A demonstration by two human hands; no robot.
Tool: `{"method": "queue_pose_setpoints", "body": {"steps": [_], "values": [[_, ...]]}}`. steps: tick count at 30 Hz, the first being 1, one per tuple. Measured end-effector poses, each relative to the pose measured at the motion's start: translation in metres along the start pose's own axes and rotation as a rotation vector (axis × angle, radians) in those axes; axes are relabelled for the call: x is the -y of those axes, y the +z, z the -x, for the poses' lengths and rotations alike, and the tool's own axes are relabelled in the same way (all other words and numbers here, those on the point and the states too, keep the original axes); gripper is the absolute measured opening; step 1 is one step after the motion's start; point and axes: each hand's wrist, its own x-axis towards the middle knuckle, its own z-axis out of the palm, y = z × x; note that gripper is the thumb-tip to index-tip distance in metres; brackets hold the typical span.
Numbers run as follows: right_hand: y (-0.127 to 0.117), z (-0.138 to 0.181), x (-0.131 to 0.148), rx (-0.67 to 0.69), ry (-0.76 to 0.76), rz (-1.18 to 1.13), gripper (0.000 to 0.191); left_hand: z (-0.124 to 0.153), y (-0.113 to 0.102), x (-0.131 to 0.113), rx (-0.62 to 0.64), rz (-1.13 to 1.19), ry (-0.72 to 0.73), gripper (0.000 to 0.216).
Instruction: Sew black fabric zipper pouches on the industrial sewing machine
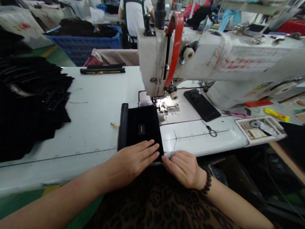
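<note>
A black fabric pouch piece (143, 116) lies flat on the white sewing table, with a small label on it and a dark zipper band along its left side. A gold zipper pull sticks out at the left. The piece's far right corner reaches under the needle area of the sewing machine (154, 100). My left hand (133, 160) rests flat on the near part of the fabric, fingers stretched out. At the near right corner, my right hand (183, 168) has its fingers curled, the tips at the fabric's edge.
Stacked black pieces (33, 101) fill the table's left. A zipped strip (102, 69) lies at the back. To the right are a phone (202, 105), pink-handled snips (235, 114) and a small parts tray (259, 130). A blue crate (85, 46) and a person (135, 19) are behind.
</note>
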Motion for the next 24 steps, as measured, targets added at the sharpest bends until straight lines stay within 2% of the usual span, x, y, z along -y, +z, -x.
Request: {"method": "queue_pose_setpoints", "body": {"steps": [5, 11, 17, 24], "values": [[-0.002, -0.006, 0.002, -0.011, -0.003, -0.034, 0.012, 0.0, 0.0, -0.001, 0.004, 0.02, -0.001, 0.035], [-0.005, -0.01, 0.002, 0.04, 0.012, -0.052, 0.018, 0.002, 0.0, -0.001, 0.056, 0.037, -0.024, 0.036], [-0.011, -0.013, -0.002, 0.14, 0.029, -0.081, 0.02, -0.003, -0.006, 0.004, 0.099, 0.078, -0.052, 0.038], [-0.018, -0.026, -0.011, 0.269, 0.023, -0.035, 0.022, -0.007, -0.001, 0.019, 0.07, 0.091, -0.075, 0.042]]}}
